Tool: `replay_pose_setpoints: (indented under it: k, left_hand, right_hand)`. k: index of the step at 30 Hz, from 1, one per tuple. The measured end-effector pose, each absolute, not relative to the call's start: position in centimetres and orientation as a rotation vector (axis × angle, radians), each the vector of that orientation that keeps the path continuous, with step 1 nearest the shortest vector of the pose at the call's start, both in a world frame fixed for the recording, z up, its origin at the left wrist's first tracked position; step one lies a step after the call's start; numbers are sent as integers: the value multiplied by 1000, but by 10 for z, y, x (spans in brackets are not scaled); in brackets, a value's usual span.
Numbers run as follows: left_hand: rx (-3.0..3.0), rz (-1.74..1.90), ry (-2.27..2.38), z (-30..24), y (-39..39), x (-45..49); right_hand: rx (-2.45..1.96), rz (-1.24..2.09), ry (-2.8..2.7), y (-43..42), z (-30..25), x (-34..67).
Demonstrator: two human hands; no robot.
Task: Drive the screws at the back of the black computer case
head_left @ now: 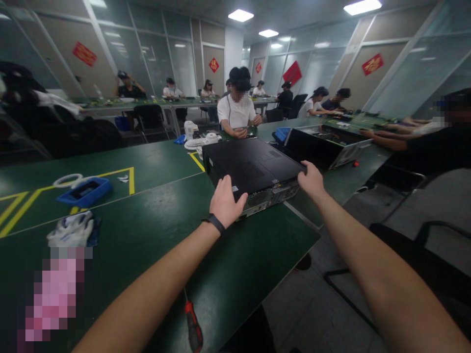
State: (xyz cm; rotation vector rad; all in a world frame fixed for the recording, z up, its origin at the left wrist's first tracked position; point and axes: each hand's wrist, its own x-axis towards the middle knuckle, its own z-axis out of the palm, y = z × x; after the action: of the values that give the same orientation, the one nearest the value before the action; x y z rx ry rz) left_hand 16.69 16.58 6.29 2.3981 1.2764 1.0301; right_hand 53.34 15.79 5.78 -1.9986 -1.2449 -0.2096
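Note:
A black desktop computer case [250, 166] lies flat on the green table [154, 230], its vented rear panel facing me. My left hand [226, 201] grips the near left corner of the case, fingers curled over the top edge, a dark band on the wrist. My right hand [312, 179] holds the near right corner, fingers wrapped round the edge. A red-handled screwdriver [193, 329] lies at the table's front edge below my left forearm.
A blue tray [85, 191], a white ring [68, 180] and a bundle of white gloves [71, 229] lie at the left. A small white fan [195, 143] stands behind the case. Another opened case [326, 144] sits at the right, by a seated person's arm. Several people work at the far tables. A black chair [423, 245] stands at right.

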Motion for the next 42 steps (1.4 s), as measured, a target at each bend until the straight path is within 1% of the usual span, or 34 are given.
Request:
replay_pose_setpoints:
  k: [5,9,13,18,23,32,42]
  left_hand:
    - [2672,823,1170,77,165,198]
    - [2756,680,1249,79,169,216]
    - [2815,619,1280,78,173,218]
    - [2866,612,1249,80,172,212]
    - [2878,618,1244,80,170,212]
    - [2873,649,1251,75,164,215]
    - [2822,720,1197,70,163,213]
  right_hand:
    - [-2005,-109,-1756,137,64,535]
    - [-2030,-176,-1939,134,66,539]
    - [-2011,-284,-2035,135,64,541]
    - [-1967,-427,-2024,137,56,540]
    - [-1932,-489,-2012,137,56,538]
    - [-1904,-528,-1901,125,52,528]
    - [-1864,-457,-1802,122,44,515]
